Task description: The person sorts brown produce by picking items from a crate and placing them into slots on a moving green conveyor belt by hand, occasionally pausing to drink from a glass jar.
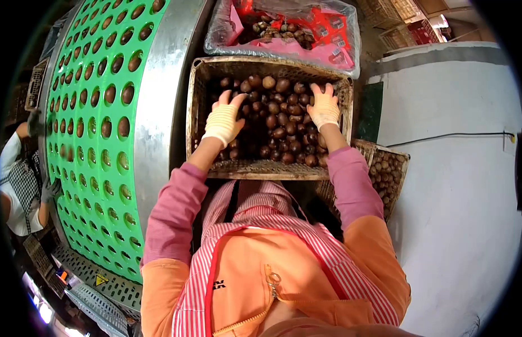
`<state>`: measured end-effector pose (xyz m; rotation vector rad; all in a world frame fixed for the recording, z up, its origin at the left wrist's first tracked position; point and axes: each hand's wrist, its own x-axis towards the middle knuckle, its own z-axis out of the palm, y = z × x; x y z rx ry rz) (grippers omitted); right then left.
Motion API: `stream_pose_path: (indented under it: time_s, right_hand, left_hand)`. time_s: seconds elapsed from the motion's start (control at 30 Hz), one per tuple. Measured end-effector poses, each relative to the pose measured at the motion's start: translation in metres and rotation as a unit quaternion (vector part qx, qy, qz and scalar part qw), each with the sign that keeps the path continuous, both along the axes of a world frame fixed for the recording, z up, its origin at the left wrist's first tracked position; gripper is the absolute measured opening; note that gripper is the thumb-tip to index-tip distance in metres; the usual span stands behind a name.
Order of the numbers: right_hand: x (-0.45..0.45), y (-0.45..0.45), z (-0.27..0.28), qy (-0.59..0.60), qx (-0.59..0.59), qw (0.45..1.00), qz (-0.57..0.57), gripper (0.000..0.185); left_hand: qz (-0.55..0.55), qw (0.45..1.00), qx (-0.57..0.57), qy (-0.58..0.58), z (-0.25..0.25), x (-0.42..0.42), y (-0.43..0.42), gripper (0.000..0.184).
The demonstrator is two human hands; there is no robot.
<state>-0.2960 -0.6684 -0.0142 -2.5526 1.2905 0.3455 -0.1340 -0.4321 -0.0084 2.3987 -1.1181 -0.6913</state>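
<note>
A worn plastic crate point(272, 169) stands in front of me, with many round brown fruits point(282, 119) in it. My left hand point(224, 117), in a pale glove with bare fingertips, rests over the fruits at the crate's left side, its fingers spread. At the right side, my right hand point(324, 105), gloved the same way, lies over the fruits near the wall with its fingers apart. Neither hand is closed round a fruit. The fruits lie thick in the middle and right of the crate, and a dark gap shows at the lower left.
To the left stands a green panel point(98, 140) with rows of fruit-filled cups and a metal rim point(160, 84). A co-worker's gloved hand point(50, 191) is beyond it. Behind the crate sits a plastic-lined box point(351, 33); another crate point(400, 185) of fruits is at right.
</note>
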Motion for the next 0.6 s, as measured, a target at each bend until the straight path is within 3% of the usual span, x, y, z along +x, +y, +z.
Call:
stream_pose_path:
  time_s: [0.07, 0.13, 0.2, 0.27, 0.3, 0.4, 0.47, 0.53, 0.6]
  right_hand:
    - [-0.001, -0.005, 0.001, 0.015, 0.019, 0.999, 0.028, 0.066]
    - [-0.002, -0.011, 0.002, 0.041, 0.036, 0.996, 0.072, 0.063]
    - [-0.003, -0.015, 0.003, 0.077, 0.042, 0.992, 0.088, 0.06]
    - [-0.015, -0.017, -0.004, 0.048, 0.027, 0.994, 0.091, 0.058]
    - [-0.021, -0.014, -0.007, 0.032, 0.023, 0.995, 0.095, 0.058]
    - [-0.029, -0.004, -0.017, -0.01, 0.033, 0.996, 0.083, 0.057]
    - [-0.035, -0.005, -0.038, -0.076, -0.005, 0.993, 0.089, 0.054]
    - [-0.02, 0.007, -0.027, -0.033, -0.001, 0.999, 0.034, 0.057]
    - [-0.02, 0.012, -0.034, -0.044, -0.024, 0.998, 0.028, 0.056]
  left_hand:
    - [-0.069, 0.988, 0.13, -0.052, -0.003, 0.009, -0.029, 0.068]
    - [-0.169, 0.964, 0.173, -0.109, -0.027, 0.017, -0.048, 0.07]
    - [-0.178, 0.955, 0.205, -0.123, -0.043, 0.023, -0.061, 0.069]
    - [-0.177, 0.95, 0.199, -0.163, -0.05, 0.023, -0.065, 0.064]
    - [-0.179, 0.945, 0.121, -0.246, -0.08, 0.024, -0.054, 0.051]
    - [-0.137, 0.981, 0.091, -0.106, -0.089, 0.023, -0.053, 0.04]
    - [-0.138, 0.978, 0.054, -0.148, -0.085, 0.023, -0.049, 0.033]
    - [-0.137, 0.954, 0.008, -0.266, -0.093, 0.02, -0.05, 0.029]
    - [-0.142, 0.972, 0.027, -0.187, -0.091, 0.025, -0.055, 0.027]
